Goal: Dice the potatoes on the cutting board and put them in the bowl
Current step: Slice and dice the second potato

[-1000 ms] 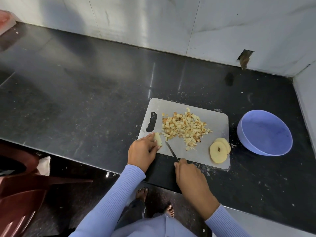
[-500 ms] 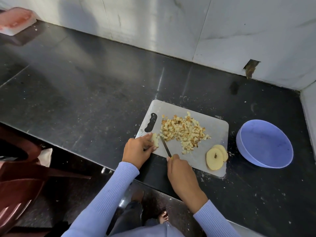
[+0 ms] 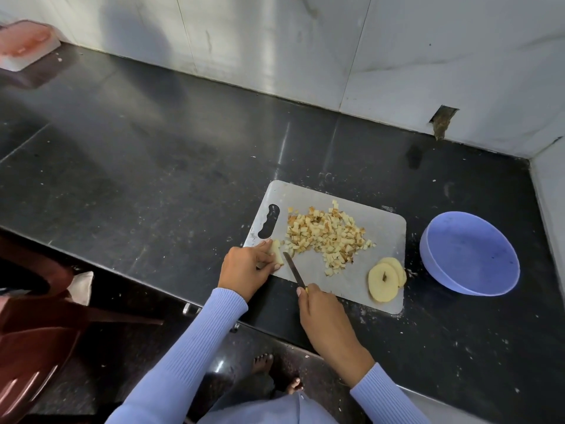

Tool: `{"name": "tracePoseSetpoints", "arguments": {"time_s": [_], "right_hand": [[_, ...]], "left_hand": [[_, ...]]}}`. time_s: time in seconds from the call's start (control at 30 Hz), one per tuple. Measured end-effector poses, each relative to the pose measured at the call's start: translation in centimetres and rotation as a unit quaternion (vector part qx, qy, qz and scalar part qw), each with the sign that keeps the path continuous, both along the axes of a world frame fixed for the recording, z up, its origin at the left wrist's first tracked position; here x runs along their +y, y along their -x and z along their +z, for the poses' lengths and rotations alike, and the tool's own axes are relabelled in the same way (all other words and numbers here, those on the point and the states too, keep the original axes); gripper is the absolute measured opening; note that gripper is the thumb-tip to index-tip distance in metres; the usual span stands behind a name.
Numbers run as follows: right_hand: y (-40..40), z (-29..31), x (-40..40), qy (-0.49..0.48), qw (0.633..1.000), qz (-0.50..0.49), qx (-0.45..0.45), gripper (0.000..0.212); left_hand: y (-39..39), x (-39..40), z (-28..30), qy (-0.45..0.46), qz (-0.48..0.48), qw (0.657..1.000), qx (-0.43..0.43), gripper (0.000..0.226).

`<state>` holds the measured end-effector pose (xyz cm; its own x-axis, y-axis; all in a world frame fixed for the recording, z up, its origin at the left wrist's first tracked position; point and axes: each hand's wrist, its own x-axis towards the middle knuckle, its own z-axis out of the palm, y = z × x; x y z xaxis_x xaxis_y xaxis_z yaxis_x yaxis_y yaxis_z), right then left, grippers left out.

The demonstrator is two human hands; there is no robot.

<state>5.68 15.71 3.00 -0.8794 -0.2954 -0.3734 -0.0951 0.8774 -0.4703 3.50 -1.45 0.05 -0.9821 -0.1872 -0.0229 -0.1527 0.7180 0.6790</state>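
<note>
— Near the cutting board (image 3: 385, 231)'s handle corner, the left hand (image 3: 244, 267) pinches a potato strip (image 3: 276, 251), long axis pointing away.

— And the right hand (image 3: 321, 313)?

— Curled round the knife (image 3: 294, 270), blade just right of it, so I reckon a crosswise cut comes next.

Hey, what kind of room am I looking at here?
Most likely a home kitchen: a dark stone counter against a tiled wall, with a cutting board holding diced potato and a bowl beside it.
</note>
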Motion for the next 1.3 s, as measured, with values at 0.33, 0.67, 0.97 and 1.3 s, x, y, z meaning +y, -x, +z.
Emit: {"name": "tracePoseSetpoints", "arguments": {"time_s": [0.33,0.67,0.97,1.3], "right_hand": [[0.6,0.4,-2.0,0.001,0.999,-0.038,0.028,0.031],[0.8,-0.4,-3.2,-0.018,0.998,-0.061,0.027,0.031],[1.0,0.0,-3.4,-0.031,0.997,-0.057,0.047,0.03],[0.6,-0.1,-2.9,-0.047,0.995,-0.071,0.045,0.03]], "left_hand": [[0.1,-0.5,-0.9,0.009,-0.02,0.999,0.029,0.014],[0.2,-0.8,-0.8,0.013,-0.034,0.998,0.043,0.015],[0.1,-1.2,-1.8,0.035,-0.069,0.993,0.093,0.012],[0.2,-1.3,-2.1,0.034,-0.075,0.99,0.112,0.015]]}}
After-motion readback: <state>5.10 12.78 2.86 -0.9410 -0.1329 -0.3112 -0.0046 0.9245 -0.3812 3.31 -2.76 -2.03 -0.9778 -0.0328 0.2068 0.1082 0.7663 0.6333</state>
